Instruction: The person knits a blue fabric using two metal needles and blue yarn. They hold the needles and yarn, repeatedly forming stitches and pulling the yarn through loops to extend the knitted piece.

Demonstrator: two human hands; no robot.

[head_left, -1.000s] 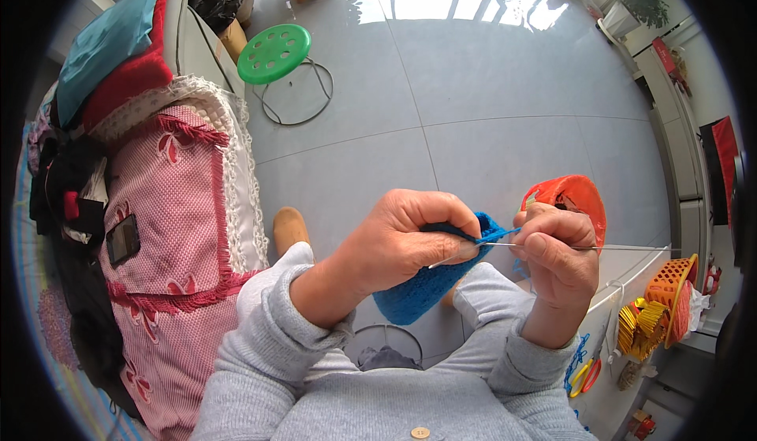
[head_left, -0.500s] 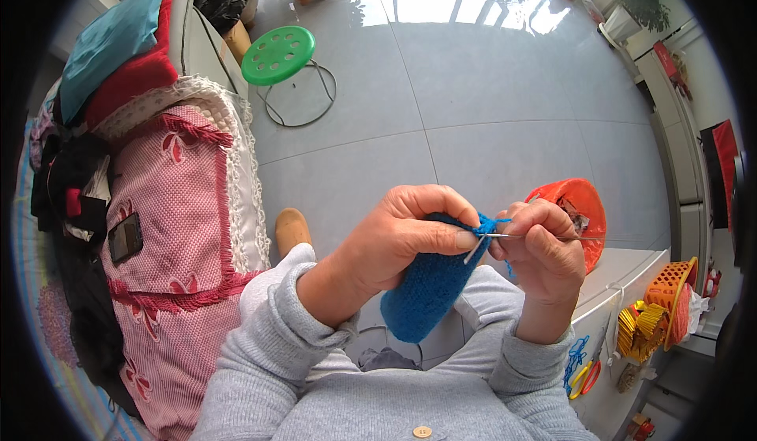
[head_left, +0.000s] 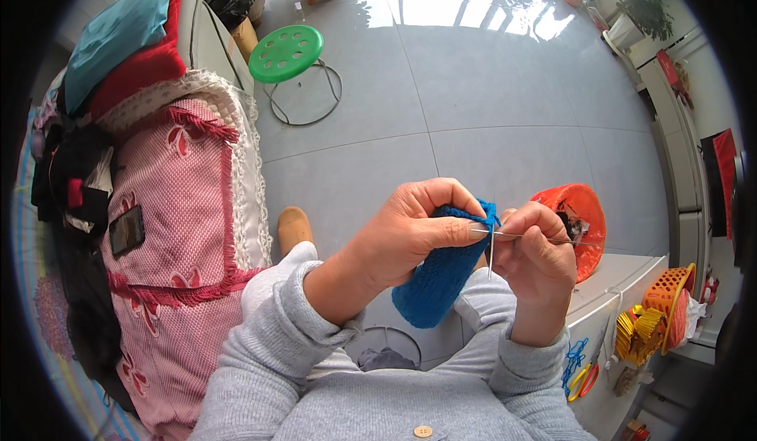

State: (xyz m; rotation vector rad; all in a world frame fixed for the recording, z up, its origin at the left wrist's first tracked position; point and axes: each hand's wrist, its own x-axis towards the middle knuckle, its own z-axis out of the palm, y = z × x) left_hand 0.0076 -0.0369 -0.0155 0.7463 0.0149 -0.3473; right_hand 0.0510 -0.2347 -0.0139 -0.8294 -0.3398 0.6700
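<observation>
"While your hands work close together, what do your fingers hold?"

"Your left hand (head_left: 414,228) pinches the upper edge of the blue knitting (head_left: 434,287) between thumb and bent forefinger; the piece hangs over the gap between your knees. Your right hand (head_left: 538,248) has its fingers closed on a thin needle (head_left: 511,236), whose tip reaches your left thumb. A second needle (head_left: 491,261) points down between both hands."

"What edges do you have around them?"

"Just beyond your right hand sits an orange bin (head_left: 593,248). Nearer you runs the white unit (head_left: 611,287), with scissors (head_left: 584,381) on it. Grey floor (head_left: 505,145) spreads widely ahead, towards the green stool (head_left: 286,53). Well to your left lies a pink cover (head_left: 169,220), a phone (head_left: 127,230) upon it."

"Can you read any writing?"

"Everything is too small to tell."
</observation>
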